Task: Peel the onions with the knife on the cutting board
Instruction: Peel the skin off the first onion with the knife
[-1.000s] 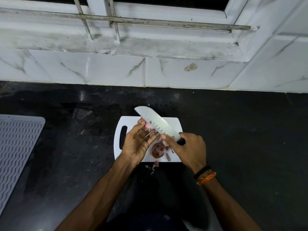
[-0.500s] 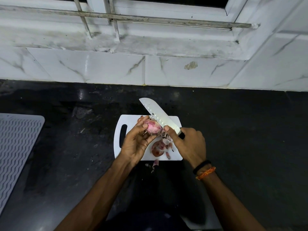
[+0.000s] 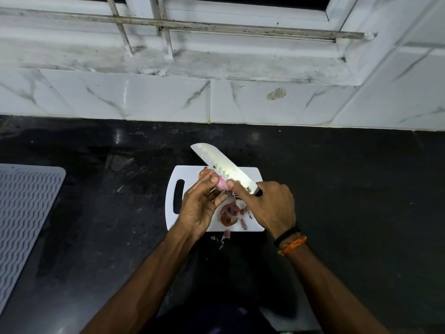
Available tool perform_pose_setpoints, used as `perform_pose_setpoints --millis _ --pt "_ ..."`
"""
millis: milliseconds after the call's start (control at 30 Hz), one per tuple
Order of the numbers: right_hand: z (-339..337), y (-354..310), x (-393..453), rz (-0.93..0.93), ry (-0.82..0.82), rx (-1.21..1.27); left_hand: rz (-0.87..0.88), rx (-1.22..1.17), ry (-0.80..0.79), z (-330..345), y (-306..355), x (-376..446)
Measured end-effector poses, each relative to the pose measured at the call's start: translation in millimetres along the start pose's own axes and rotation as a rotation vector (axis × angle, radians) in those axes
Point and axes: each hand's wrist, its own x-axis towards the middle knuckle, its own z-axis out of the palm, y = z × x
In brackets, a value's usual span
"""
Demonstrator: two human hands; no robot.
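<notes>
Above cutting board point(image 3: 192, 173): onion point(image 3: 220, 183) pinched in left hand point(image 3: 201, 208) fingers. Knife point(image 3: 225, 168) gripped by right hand point(image 3: 272, 206), thumb on onion (peels point(image 3: 228, 214) below).

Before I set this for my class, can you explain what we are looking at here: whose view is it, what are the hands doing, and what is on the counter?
There is no machine, only a person wearing a camera on the head, looking down at their own hands. The left hand holds a pink onion above a white board. The right hand grips a knife, its blade against the onion. Peel scraps lie on the board, a few on the black counter. A ridged grey mat lies at the left.
</notes>
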Motion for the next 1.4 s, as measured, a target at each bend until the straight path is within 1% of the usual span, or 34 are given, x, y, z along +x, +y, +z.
perform_pose_setpoints --millis 100,167,233,367,500,667,767,1000,1200,1400 --pt "5.2 0.8 -8.1 -0.078 -0.037 0.004 0.015 -0.07 0.016 3.2 -0.3 0.5" --pt "7.9 3.3 -13.0 -0.1 -0.033 -0.013 0.018 -0.092 0.05 1.9 0.4 3.8" --pt "6.9 5.9 -13.9 -0.071 -0.002 0.0 -0.003 -0.116 0.055 -0.1 1.3 6.3" --pt "-4.5 8.3 -8.9 0.056 0.066 0.049 -0.024 -0.094 0.032 -0.3 1.3 5.2" --pt "-6.8 9.8 -4.8 0.113 0.049 0.055 -0.016 -0.112 -0.01 -1.0 2.7 5.4" --pt "-0.4 11.9 -5.1 0.067 0.017 0.008 -0.033 -0.135 -0.019 1.6 4.0 1.5" --pt "1.4 12.3 -4.7 0.044 0.036 -0.002 -0.04 -0.133 -0.02 0.9 5.5 1.1" --pt "-0.3 4.0 -3.5 0.003 0.026 0.036 -0.066 -0.079 -0.031 1.4 1.3 0.8" --pt "4.1 2.9 -1.8 0.025 0.059 -0.005 -0.062 -0.054 0.006 1.0 4.6 0.0" --pt "6.0 4.7 0.7 -0.019 0.019 -0.016 -0.067 -0.055 0.061 -0.8 6.5 -2.3"
